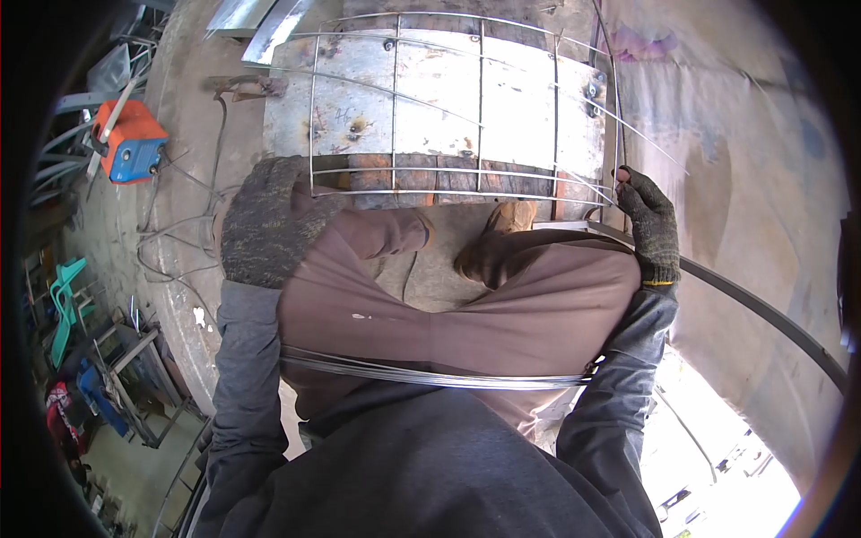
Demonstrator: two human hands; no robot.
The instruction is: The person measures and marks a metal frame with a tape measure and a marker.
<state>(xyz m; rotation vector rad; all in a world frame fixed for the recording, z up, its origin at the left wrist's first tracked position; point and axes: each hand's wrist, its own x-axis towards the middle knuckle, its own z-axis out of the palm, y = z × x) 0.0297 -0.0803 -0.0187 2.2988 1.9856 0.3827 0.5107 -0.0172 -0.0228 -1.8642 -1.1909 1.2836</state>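
Note:
A wire grid (395, 99) of thin metal rods lies over a pale, stained metal plate (359, 121) on wooden boards. My left hand (273, 220), in a dark speckled glove, is at the grid's near left corner; its fingertips are hidden, so its grip cannot be made out. At the near right corner, my right hand (644, 215), gloved with bare fingertips, has thumb and fingers pinched together beside the rod ends. What is between them is too small to tell. A bundle of thin rods (439, 378) lies across my lap.
An orange and blue machine (133, 142) with cables sits at the upper left. Sheet metal pieces (278, 31) are beyond the plate. A dark curved bar (762, 309) runs along the right. A green object (65, 309) and metal frames are at the far left.

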